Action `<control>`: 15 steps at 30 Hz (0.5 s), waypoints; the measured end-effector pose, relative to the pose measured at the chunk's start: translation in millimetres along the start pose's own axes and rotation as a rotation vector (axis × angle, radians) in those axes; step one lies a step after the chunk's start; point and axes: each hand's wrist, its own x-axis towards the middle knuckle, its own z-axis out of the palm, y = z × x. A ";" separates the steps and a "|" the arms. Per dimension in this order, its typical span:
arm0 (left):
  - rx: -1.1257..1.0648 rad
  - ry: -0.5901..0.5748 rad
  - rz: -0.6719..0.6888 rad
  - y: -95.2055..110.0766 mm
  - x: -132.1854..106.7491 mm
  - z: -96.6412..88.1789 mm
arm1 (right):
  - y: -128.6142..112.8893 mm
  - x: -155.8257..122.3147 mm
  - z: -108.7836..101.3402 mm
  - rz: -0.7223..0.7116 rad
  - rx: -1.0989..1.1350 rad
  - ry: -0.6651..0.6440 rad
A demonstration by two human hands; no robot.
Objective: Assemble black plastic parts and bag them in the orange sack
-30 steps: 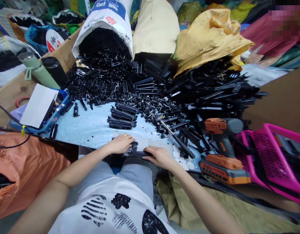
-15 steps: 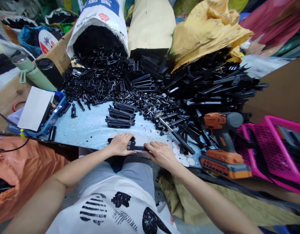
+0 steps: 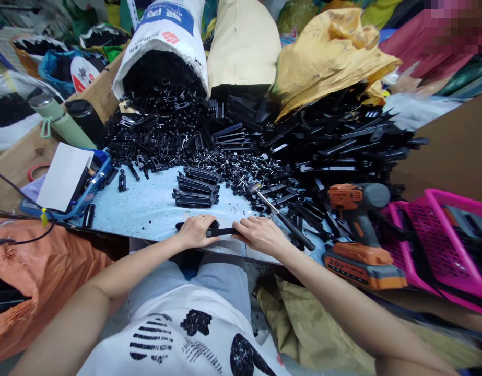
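Note:
My left hand (image 3: 197, 230) and my right hand (image 3: 259, 235) both grip a long black plastic part (image 3: 221, 230) that lies flat at the near edge of the pale blue table (image 3: 147, 201). The left hand closes over its left end, the right hand over its right end. A small stack of like black parts (image 3: 197, 189) sits just beyond my hands. A screwdriver (image 3: 282, 216) lies to the right of my right hand.
A huge heap of black plastic pieces (image 3: 264, 141) spills from a white sack (image 3: 164, 47) across the back. An orange cordless drill (image 3: 356, 230) stands at right beside a pink basket (image 3: 440, 245). A blue tray (image 3: 74, 180), a green bottle (image 3: 58, 120) and a black bottle sit at left.
Both hands slid slightly away from my body with the black part, from over the table's edge onto its top. The right hand now sits closer to the screwdriver.

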 end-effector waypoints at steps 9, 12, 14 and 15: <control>0.135 0.052 -0.326 -35.6 161.3 -39.0 | 17.8 -32.9 61.3 0.155 0.200 0.102; 0.139 0.015 -0.421 -55.5 205.9 -37.2 | 21.1 -33.8 57.6 0.174 0.240 0.094; 0.131 0.004 -0.441 -60.6 217.9 -31.5 | 32.0 -22.3 49.1 0.212 0.272 0.157; 0.130 0.004 -0.446 -61.0 219.4 -28.9 | 40.4 -11.9 44.2 0.244 0.284 0.209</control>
